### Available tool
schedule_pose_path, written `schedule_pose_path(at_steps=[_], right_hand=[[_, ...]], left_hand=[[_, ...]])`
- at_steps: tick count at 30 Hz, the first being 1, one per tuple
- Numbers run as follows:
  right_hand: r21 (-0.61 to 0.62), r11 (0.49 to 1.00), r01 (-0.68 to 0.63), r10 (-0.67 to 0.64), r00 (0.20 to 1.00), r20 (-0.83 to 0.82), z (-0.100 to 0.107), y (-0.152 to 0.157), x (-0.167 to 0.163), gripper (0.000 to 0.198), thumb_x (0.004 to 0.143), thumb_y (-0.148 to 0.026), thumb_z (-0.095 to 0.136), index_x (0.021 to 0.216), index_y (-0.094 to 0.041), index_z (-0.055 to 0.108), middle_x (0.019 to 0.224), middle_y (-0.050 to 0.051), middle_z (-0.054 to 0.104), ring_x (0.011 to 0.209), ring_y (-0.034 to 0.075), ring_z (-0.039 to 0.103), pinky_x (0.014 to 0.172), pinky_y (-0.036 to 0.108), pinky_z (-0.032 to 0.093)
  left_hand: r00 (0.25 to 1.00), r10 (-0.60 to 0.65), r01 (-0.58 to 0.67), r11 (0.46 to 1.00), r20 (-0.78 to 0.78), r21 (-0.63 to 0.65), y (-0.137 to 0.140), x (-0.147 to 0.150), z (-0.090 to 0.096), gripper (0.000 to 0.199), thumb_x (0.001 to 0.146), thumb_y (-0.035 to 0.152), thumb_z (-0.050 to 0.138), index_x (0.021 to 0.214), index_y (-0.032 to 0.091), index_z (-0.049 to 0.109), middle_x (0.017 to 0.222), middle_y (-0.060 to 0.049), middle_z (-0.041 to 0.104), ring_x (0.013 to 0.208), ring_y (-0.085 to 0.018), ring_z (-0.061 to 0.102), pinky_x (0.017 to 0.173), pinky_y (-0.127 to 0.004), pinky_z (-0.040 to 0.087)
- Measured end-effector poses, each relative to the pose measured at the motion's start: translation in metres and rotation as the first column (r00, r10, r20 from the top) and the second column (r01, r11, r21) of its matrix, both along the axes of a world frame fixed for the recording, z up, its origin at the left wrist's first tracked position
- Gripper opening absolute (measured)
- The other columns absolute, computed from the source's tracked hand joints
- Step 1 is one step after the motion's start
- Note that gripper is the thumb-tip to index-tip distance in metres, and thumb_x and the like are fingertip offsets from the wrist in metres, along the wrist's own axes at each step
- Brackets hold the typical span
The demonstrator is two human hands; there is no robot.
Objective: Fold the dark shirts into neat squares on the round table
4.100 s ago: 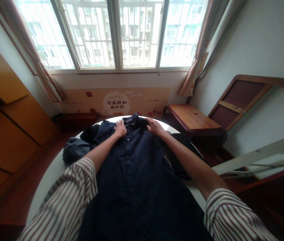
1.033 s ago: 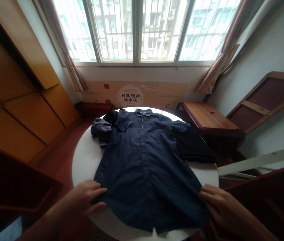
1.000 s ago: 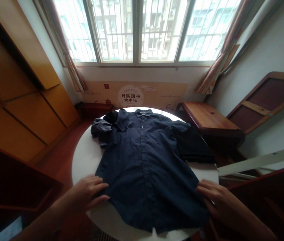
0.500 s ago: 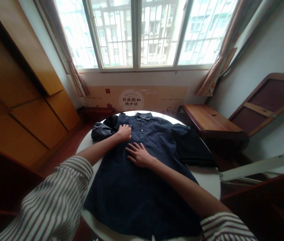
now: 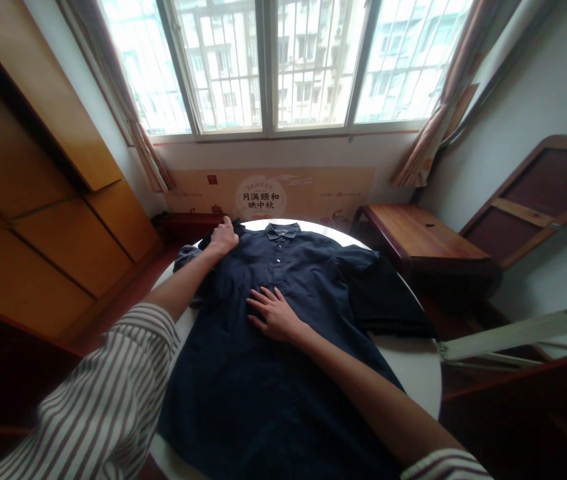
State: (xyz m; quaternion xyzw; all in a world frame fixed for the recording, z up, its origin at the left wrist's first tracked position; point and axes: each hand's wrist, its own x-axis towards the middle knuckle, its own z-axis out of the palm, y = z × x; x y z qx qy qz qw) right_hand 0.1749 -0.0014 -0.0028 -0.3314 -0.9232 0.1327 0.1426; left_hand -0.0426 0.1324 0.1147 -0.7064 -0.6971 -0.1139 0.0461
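Navy shirt (image 5: 248,373) lies front-up on the round white tabletop (image 5: 416,363), collar toward the far edge. Right hand (image 5: 274,315) rests mid-shirt, fingers spread, grip released. Left hand (image 5: 225,237) is at the left-side shoulder; can't tell if its grip pinches fabric. Dark folded cloth (image 5: 391,303) to the right. Beyond: wooden cabinet (image 5: 63,240) left, contents hidden; banner (image 5: 308,190) below barred window (image 5: 308,73).

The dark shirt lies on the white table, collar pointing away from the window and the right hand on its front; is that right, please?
Not quite: the head view shows the dark shirt with its collar toward the window and the right hand on its front.
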Motion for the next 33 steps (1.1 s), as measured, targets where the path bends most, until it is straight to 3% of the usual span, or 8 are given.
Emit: schedule_pose_path(at_steps=[3,5,8,11,15,20,27,33], right_hand=[[0.007,1.0,-0.005,0.005,1.0,-0.006,0.001,0.0,0.0,0.056,0.099,-0.05,0.042,0.145,-0.019,0.049,0.157,0.01,0.039,0.146,0.032,0.028,0.119,0.058,0.015],[0.008,1.0,-0.004,0.004,1.0,-0.005,0.001,-0.001,-0.001,0.056,0.099,-0.05,0.042,0.144,-0.018,0.05,0.156,0.01,0.039,0.146,0.032,0.028,0.119,0.057,0.015],[0.013,1.0,0.003,-0.003,1.0,0.005,0.001,-0.001,-0.001,0.056,0.099,-0.05,0.041,0.145,-0.02,0.049,0.157,0.01,0.039,0.146,0.032,0.028,0.119,0.057,0.014],[0.025,1.0,-0.005,0.004,1.0,0.029,0.0,-0.002,-0.002,0.059,0.099,-0.053,0.04,0.147,-0.021,0.046,0.158,0.01,0.036,0.147,0.033,0.025,0.118,0.059,0.014],[0.024,0.999,-0.039,0.038,0.997,0.071,0.001,-0.004,-0.001,0.063,0.098,-0.06,0.038,0.15,-0.025,0.043,0.161,0.011,0.029,0.148,0.035,0.02,0.117,0.061,0.012],[0.012,0.998,-0.058,0.056,0.992,0.109,0.005,-0.007,0.0,0.071,0.096,-0.068,0.034,0.153,-0.025,0.037,0.163,0.012,0.023,0.15,0.037,0.014,0.117,0.063,0.009],[-0.112,0.975,-0.191,0.202,0.974,0.103,0.016,-0.062,-0.008,0.091,0.087,-0.078,0.039,0.156,-0.019,0.03,0.164,0.019,0.012,0.149,0.043,0.002,0.116,0.066,0.005],[-0.253,0.826,-0.504,0.5,0.862,-0.085,0.056,-0.139,0.043,0.065,0.095,-0.052,0.053,0.152,-0.025,0.038,0.152,0.01,0.045,0.14,0.028,0.041,0.117,0.048,0.03]], left_hand=[[0.895,0.429,-0.44,0.894,0.127,0.084,0.009,-0.031,0.016,0.07,0.08,0.015,0.067,0.14,-0.004,0.039,0.125,-0.036,0.053,0.116,-0.044,0.056,0.088,-0.054,0.049],[0.858,0.488,-0.513,0.831,0.162,0.216,0.006,-0.038,0.015,0.067,0.081,0.017,0.062,0.141,-0.001,0.04,0.135,-0.034,0.047,0.124,-0.045,0.049,0.094,-0.057,0.044],[0.99,0.138,-0.126,0.967,-0.038,0.219,-0.006,-0.028,-0.004,0.053,0.091,0.022,0.049,0.141,0.006,0.045,0.14,-0.026,0.048,0.133,-0.037,0.042,0.106,-0.053,0.034],[0.984,-0.123,0.124,0.992,-0.13,-0.001,-0.017,-0.019,-0.032,0.051,0.095,0.031,0.048,0.142,0.011,0.047,0.139,-0.019,0.054,0.133,-0.029,0.041,0.112,-0.051,0.025],[0.979,-0.125,0.106,0.987,-0.16,-0.123,-0.019,-0.034,-0.052,0.053,0.099,0.044,0.042,0.145,0.019,0.047,0.147,-0.016,0.049,0.141,-0.032,0.034,0.113,-0.063,0.012],[0.97,-0.106,0.054,0.971,-0.219,-0.232,-0.022,-0.044,-0.049,0.057,0.1,0.047,0.037,0.152,0.023,0.038,0.155,-0.015,0.038,0.148,-0.032,0.021,0.114,-0.065,0.005],[0.963,-0.254,0.255,0.967,-0.089,0.002,-0.061,-0.014,-0.024,0.042,0.097,0.035,0.058,0.133,0.014,0.053,0.134,-0.014,0.056,0.118,-0.027,0.056,0.099,-0.052,0.046],[0.906,-0.42,0.422,0.906,-0.046,0.037,-0.143,-0.008,-0.039,0.027,0.097,0.03,0.057,0.121,0.018,0.062,0.125,-0.011,0.06,0.113,-0.024,0.058,0.099,-0.043,0.048]])
